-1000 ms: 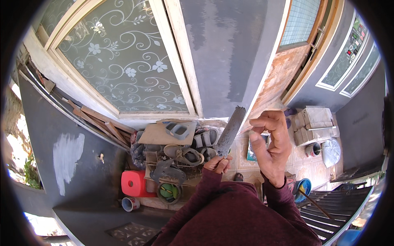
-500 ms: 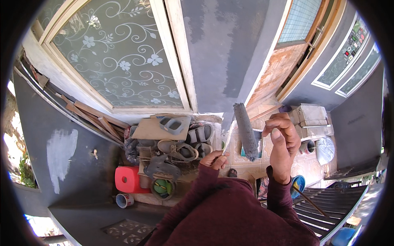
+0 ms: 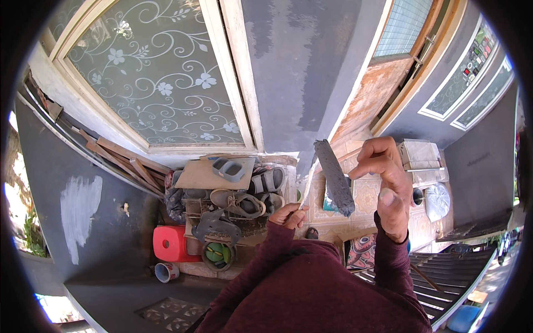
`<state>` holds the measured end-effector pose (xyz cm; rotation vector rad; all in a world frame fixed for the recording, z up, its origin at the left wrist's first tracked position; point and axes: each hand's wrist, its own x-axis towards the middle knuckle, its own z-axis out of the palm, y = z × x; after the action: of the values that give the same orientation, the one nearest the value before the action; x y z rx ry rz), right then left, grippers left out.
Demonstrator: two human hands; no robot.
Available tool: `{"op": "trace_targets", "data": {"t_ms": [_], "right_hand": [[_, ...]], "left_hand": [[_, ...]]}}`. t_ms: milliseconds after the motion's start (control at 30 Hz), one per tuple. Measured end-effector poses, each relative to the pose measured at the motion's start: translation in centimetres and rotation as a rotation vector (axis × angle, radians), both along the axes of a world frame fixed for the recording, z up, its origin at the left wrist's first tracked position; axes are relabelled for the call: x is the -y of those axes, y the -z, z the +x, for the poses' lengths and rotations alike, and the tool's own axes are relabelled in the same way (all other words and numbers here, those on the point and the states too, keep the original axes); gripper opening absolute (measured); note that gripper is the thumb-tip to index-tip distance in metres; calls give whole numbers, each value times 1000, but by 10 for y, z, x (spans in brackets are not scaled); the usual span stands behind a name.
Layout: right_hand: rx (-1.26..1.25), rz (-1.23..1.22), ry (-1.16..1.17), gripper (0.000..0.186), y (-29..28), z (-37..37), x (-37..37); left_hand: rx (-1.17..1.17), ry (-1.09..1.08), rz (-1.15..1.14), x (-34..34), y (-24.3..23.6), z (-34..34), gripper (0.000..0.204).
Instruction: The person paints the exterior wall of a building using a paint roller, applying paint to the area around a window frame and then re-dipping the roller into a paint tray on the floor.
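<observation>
My left hand (image 3: pixel 288 216) is closed round the thin pale handle (image 3: pixel 308 186) of a paint roller. The roller's sleeve (image 3: pixel 334 180) is coated in dark grey paint and tilts, its top end close to the foot of the wall. To the right of it my right hand (image 3: pixel 388 186) is raised with thumb and index finger apart and holds nothing I can see. Its bent index fingertip is next to the sleeve; whether it touches I cannot tell. Behind the roller stands a wall section (image 3: pixel 300 72) with patchy lighter and darker grey paint.
A shoe rack with sandals and sneakers (image 3: pixel 239 203) stands left of my hands, beside a red plastic stool (image 3: pixel 176 244) and a small paint pail (image 3: pixel 166 272). White boxes (image 3: pixel 420 155) and a filled plastic bag (image 3: pixel 438 201) sit to the right. A patterned glass window (image 3: pixel 161 77) is at upper left.
My right hand has opened its thumb away from the index finger and shifted slightly right. The roller sleeve has tilted a little, its lower end moving right. My left hand keeps its grip.
</observation>
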<state>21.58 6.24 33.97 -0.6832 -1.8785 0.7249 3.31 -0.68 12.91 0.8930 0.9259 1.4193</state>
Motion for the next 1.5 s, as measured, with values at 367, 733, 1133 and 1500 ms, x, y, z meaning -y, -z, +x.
{"op": "trace_targets", "data": {"t_ms": [367, 733, 1133, 1500], "right_hand": [[-153, -470, 180, 34, 86, 2, -18], [440, -621, 114, 48, 258, 31, 47], [150, -1376, 1, 49, 205, 73, 111], [-589, -1802, -159, 57, 171, 33, 92]], "left_hand": [[76, -161, 42, -25, 2, -2, 14], [819, -103, 94, -97, 70, -22, 10], [433, -195, -574, -87, 203, 23, 14], [738, -174, -610, -153, 273, 4, 19]]}}
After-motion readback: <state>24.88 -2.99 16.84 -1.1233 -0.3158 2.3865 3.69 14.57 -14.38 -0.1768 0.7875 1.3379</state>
